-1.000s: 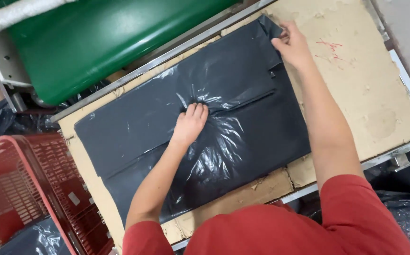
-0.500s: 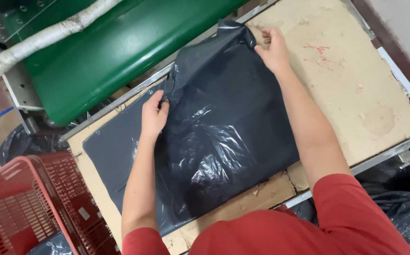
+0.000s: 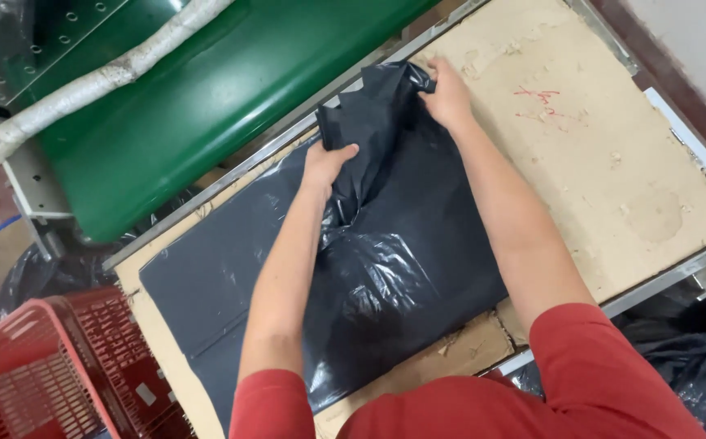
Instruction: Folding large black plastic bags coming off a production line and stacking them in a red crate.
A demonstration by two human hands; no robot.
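Note:
A large black plastic bag [image 3: 418, 268] lies on a worn beige board [image 3: 613, 179] set in a metal frame. My left hand [image 3: 326, 162] grips a bunched fold of the bag near its far edge. A little to the right, my right hand [image 3: 448, 96] holds the bag's far corner, which is lifted and crumpled off the board. A second flat black sheet [image 3: 207, 284] lies under it, reaching toward the left. Both forearms stretch over the bag, with red sleeves at the bottom of the view.
A green machine cover [image 3: 207, 106] with a white wrapped hose [image 3: 84, 85] runs along the far left. A red plastic basket [image 3: 52, 374] stands at the lower left. More black bags [image 3: 695, 366] lie at the lower right, below the metal frame [image 3: 678, 276].
My left hand has moved from the bag's middle to its far edge and taken hold. Both hands have come closer together, and the far end has been gathered and raised off the board.

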